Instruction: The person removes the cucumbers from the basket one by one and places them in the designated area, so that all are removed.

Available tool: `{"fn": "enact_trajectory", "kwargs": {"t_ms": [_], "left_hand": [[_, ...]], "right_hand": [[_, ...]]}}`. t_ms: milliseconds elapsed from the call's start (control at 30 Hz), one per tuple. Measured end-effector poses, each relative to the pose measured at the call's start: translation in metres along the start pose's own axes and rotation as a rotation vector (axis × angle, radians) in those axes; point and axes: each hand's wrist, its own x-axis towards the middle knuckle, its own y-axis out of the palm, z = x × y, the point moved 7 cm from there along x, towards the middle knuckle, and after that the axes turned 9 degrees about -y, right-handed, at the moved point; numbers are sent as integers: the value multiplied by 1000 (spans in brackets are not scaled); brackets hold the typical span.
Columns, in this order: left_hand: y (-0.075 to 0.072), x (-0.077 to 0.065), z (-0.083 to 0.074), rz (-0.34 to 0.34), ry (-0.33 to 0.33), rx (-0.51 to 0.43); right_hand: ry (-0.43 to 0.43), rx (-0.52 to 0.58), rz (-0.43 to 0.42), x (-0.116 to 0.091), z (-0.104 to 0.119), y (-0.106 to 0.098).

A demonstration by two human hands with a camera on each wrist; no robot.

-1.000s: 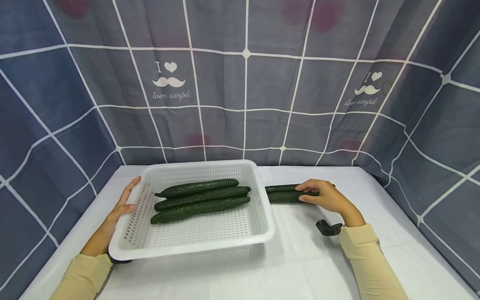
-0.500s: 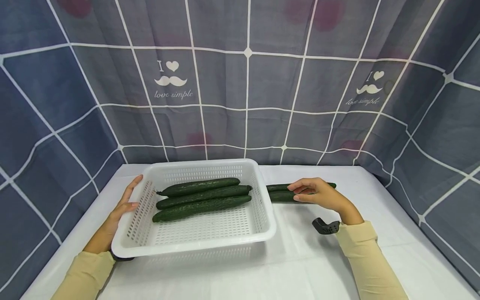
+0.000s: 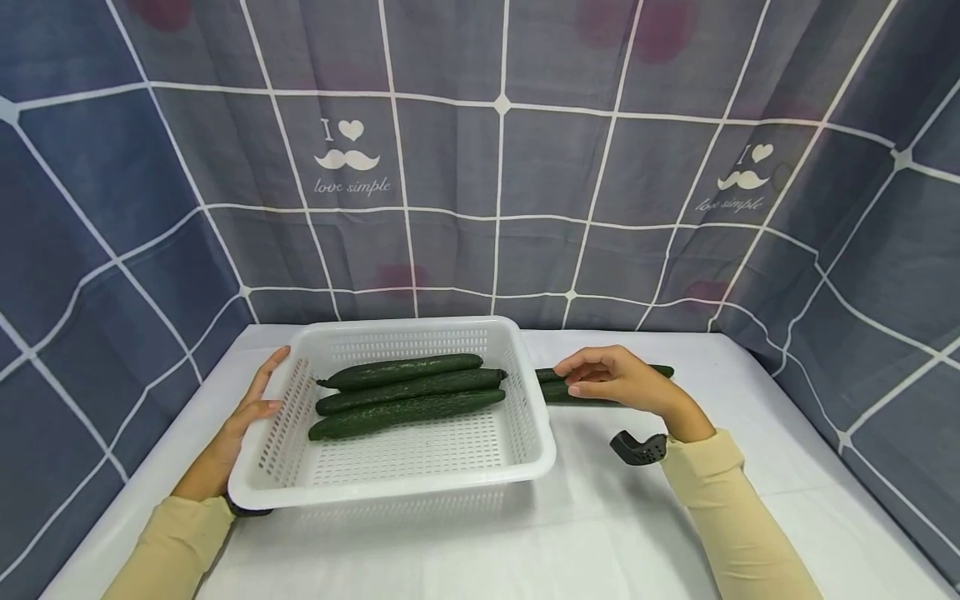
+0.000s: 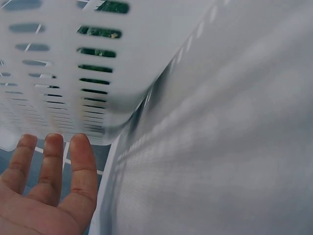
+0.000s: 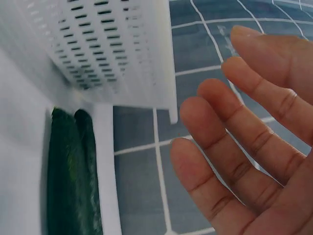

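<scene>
Three dark green cucumbers (image 3: 408,414) lie side by side in a white perforated plastic basket (image 3: 390,493). Along the basket's left side rests my left hand (image 3: 238,429), thumb near the rim; the left wrist view shows its extended fingers (image 4: 82,169) by the perforated wall. To the right of the basket, two more cucumbers (image 3: 555,392) lie on the white tabletop, partly hidden behind my right hand (image 3: 622,385). That hand hovers over them, fingers loosely bent and spread, holding nothing. In the right wrist view a visible space separates its fingers from the cucumbers (image 5: 66,171).
White cloth covers the table (image 3: 600,525). A grey-blue curtain (image 3: 450,183) with white grid lines encloses the back and both sides. A black wrist-worn device (image 3: 637,448) projects beneath the right wrist.
My right hand has shifted left along the two cucumbers on the table, toward the basket. My left hand stays at the basket's side. The head view has shifted slightly.
</scene>
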Motion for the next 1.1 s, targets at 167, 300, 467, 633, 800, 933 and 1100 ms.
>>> {"fn": "enact_trajectory", "kwargs": {"t_ms": [167,300,467,633,800,933,1100], "left_hand": [[1,1,-1,22,23,-7],[1,0,0,-8,-5,0],[0,0,3,-69,-83,21],[0,0,3,-91,-105,24],[-1,-1,2,-92,-102,25],[0,-2,1,-77,-76,24],[0,-2,1,-71,-69,25]], "right_hand": [[-36,-57,37,10,15,4],[-40,-81,75,18,25,7],[-57,-87,127,30,37,10],[-76,-54,183,42,43,15],[-51,-4,224,55,46,22],[-41,17,247,66,47,28],[-61,-15,280,80,48,36]]}}
